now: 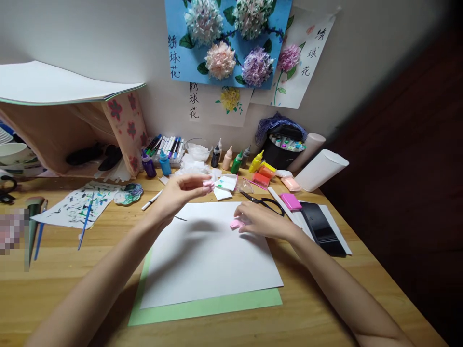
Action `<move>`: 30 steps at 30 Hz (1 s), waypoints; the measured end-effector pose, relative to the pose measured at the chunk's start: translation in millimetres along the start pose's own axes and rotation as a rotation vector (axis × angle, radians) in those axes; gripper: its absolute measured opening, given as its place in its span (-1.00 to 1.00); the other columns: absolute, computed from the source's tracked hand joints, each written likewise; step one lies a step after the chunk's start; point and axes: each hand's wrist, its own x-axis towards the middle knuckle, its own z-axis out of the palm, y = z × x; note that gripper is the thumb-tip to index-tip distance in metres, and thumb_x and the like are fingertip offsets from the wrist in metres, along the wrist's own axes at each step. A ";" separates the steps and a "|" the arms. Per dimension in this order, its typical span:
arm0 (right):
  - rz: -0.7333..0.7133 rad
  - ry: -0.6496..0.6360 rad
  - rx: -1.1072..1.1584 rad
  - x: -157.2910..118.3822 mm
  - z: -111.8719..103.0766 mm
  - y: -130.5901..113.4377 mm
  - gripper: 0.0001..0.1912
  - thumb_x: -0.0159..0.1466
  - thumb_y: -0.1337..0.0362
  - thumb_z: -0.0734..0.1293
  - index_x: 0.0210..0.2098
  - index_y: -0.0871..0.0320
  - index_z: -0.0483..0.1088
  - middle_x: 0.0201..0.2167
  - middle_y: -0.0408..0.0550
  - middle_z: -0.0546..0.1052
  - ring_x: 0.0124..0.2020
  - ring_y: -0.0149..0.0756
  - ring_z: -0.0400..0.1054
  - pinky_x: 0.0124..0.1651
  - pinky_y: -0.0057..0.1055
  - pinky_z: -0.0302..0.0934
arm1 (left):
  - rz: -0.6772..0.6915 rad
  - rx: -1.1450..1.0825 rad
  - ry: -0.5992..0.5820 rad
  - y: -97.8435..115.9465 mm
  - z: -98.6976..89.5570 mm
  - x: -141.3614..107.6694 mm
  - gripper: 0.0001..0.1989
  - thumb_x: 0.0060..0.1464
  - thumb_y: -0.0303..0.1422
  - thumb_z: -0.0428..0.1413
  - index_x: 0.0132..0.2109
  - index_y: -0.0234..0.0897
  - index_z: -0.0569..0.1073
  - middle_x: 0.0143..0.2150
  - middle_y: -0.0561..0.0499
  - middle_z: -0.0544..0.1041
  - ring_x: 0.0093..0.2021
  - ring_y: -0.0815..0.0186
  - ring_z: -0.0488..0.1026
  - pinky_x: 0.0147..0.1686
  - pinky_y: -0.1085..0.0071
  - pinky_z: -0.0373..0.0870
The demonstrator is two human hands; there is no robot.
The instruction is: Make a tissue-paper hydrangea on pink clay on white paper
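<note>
1. The left hand (184, 190), raised above the large white paper sheet (217, 270), pinches a small, pale-pink, crumpled-looking lump (208, 185) between thumb and fingertips.
2. The right hand (258, 219) is low over the sheet's far right part, fingers curved about a second, flatter pink lump (237, 224); whether they grip it or only touch it, I cannot tell.
3. Both lumps look light, soft and easily dented, probably a little tacky rather than slippery; the material itself is too small to make out.
4. A gentle fingertip hold at the edges should suit them best, as hard squeezing would likely flatten them.
5. The white sheet lies over a pale-green paper sheet (217, 306); black-handled scissors (277, 207) lie just beyond the right hand.
</note>
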 end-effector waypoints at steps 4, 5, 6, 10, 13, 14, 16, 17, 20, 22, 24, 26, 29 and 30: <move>-0.037 0.085 0.073 -6.1 26.5 12.8 -0.84 0.26 0.20 0.28 -0.27 0.17 0.38 -0.23 0.02 0.45 -0.19 -0.23 0.33 -0.16 -0.29 0.22 | -0.163 0.172 0.041 -42.0 -19.1 -30.0 -0.62 -0.17 -0.17 0.30 -0.22 -0.33 0.57 -0.22 -0.13 0.60 -0.25 0.25 0.52 -0.20 0.35 0.46; -0.043 0.103 0.111 -6.2 28.4 11.1 -0.83 0.26 0.19 0.28 -0.29 0.17 0.38 -0.25 0.01 0.46 -0.21 -0.24 0.34 -0.16 -0.29 0.23 | -0.204 0.175 0.047 -50.8 -20.9 -37.4 -0.63 -0.14 -0.14 0.28 -0.26 -0.35 0.57 -0.28 -0.11 0.60 -0.31 0.29 0.51 -0.25 0.37 0.46; -0.050 0.118 0.162 -5.5 29.0 7.0 -0.83 0.27 0.18 0.28 -0.29 0.17 0.38 -0.27 -0.01 0.47 -0.24 -0.26 0.35 -0.17 -0.29 0.24 | -0.234 0.147 0.057 -57.8 -21.6 -43.9 -0.64 -0.11 -0.12 0.26 -0.30 -0.37 0.56 -0.32 -0.09 0.59 -0.36 0.32 0.50 -0.28 0.38 0.46; -0.132 0.202 0.438 3.7 30.6 -28.2 -0.83 0.27 0.19 0.27 -0.25 0.16 0.39 -0.30 -0.06 0.51 -0.31 -0.34 0.40 -0.23 -0.35 0.30 | -0.278 -0.047 0.093 -67.4 -16.3 -58.8 -0.62 -0.09 -0.11 0.25 -0.31 -0.39 0.53 -0.33 -0.09 0.58 -0.35 0.33 0.53 -0.23 0.37 0.48; -0.230 0.330 0.439 15.6 38.5 -58.2 -0.89 0.25 0.26 0.28 -0.27 0.17 0.39 -0.34 -0.07 0.50 -0.34 -0.36 0.38 -0.26 -0.38 0.29 | -0.284 -0.107 0.069 -63.4 -11.3 -61.7 -0.62 -0.11 -0.15 0.27 -0.22 -0.37 0.54 -0.24 -0.12 0.59 -0.28 0.30 0.55 -0.15 0.35 0.47; -0.250 0.366 0.392 19.8 42.1 -65.6 -0.92 0.24 0.29 0.28 -0.30 0.17 0.38 -0.37 -0.07 0.49 -0.36 -0.36 0.35 -0.29 -0.39 0.28 | -0.284 -0.120 0.056 -62.2 -10.4 -62.4 -0.61 -0.09 -0.14 0.26 -0.18 -0.35 0.53 -0.21 -0.13 0.60 -0.26 0.30 0.55 -0.14 0.34 0.47; -0.264 0.413 0.292 27.2 49.4 -75.1 -0.98 0.21 0.35 0.27 -0.37 0.17 0.32 -0.43 -0.09 0.45 -0.41 -0.36 0.31 -0.34 -0.40 0.23 | -0.281 -0.138 0.037 -61.3 -9.9 -64.3 -0.57 -0.08 -0.13 0.25 -0.12 -0.33 0.52 -0.17 -0.13 0.59 -0.23 0.28 0.55 -0.12 0.32 0.46; -0.261 0.422 0.255 30.1 52.7 -77.7 -0.96 0.19 0.36 0.27 -0.40 0.16 0.29 -0.45 -0.10 0.43 -0.44 -0.36 0.28 -0.37 -0.41 0.20 | -0.274 -0.135 0.031 -61.6 -10.0 -65.4 -0.55 -0.09 -0.13 0.26 -0.10 -0.33 0.51 -0.15 -0.13 0.59 -0.22 0.27 0.55 -0.11 0.30 0.46; -0.260 0.429 0.206 34.3 59.4 -80.7 -0.90 0.16 0.39 0.26 -0.45 0.14 0.23 -0.48 -0.12 0.39 -0.46 -0.37 0.24 -0.40 -0.44 0.14 | -0.239 -0.057 0.033 -63.8 -10.5 -69.1 -0.56 -0.17 -0.19 0.31 -0.15 -0.36 0.51 -0.20 -0.11 0.59 -0.24 0.25 0.53 -0.16 0.31 0.46; -0.268 0.444 0.201 34.4 61.4 -81.4 -0.89 0.15 0.41 0.26 -0.47 0.13 0.21 -0.49 -0.13 0.37 -0.47 -0.38 0.23 -0.40 -0.44 0.12 | -0.196 0.017 0.025 -64.4 -10.2 -71.3 -0.63 -0.13 -0.18 0.28 -0.24 -0.38 0.51 -0.31 -0.07 0.58 -0.32 0.29 0.51 -0.25 0.37 0.45; -0.272 0.452 0.212 33.6 61.8 -82.2 -0.90 0.14 0.40 0.27 -0.47 0.14 0.23 -0.50 -0.13 0.37 -0.45 -0.37 0.23 -0.38 -0.43 0.13 | -0.135 0.091 -0.010 -63.9 -9.3 -73.3 -0.69 -0.02 -0.15 0.20 -0.33 -0.37 0.50 -0.42 -0.01 0.54 -0.39 0.34 0.47 -0.32 0.44 0.41; -0.268 0.456 0.246 32.6 61.7 -82.8 -0.92 0.13 0.39 0.29 -0.45 0.14 0.26 -0.47 -0.13 0.40 -0.42 -0.35 0.27 -0.34 -0.41 0.16 | -0.076 0.153 -0.053 -62.6 -8.2 -74.8 -0.69 0.06 -0.14 0.12 -0.38 -0.34 0.48 -0.47 0.01 0.51 -0.42 0.36 0.43 -0.35 0.47 0.38; -0.275 0.455 0.346 30.9 62.5 -83.0 -0.90 0.13 0.36 0.32 -0.34 0.14 0.31 -0.39 -0.11 0.46 -0.35 -0.34 0.34 -0.27 -0.39 0.24 | -0.043 0.187 -0.061 -60.4 -7.1 -76.0 -0.68 0.11 -0.14 0.06 -0.38 -0.32 0.48 -0.49 0.02 0.50 -0.45 0.36 0.42 -0.40 0.48 0.36; -0.285 0.455 0.383 30.5 63.5 -82.6 -0.84 0.13 0.34 0.34 -0.28 0.15 0.32 -0.36 -0.10 0.47 -0.33 -0.34 0.36 -0.26 -0.39 0.27 | -0.046 0.187 -0.056 -59.6 -7.0 -76.2 -0.68 0.11 -0.14 0.05 -0.36 -0.32 0.49 -0.49 0.02 0.51 -0.47 0.36 0.42 -0.42 0.48 0.35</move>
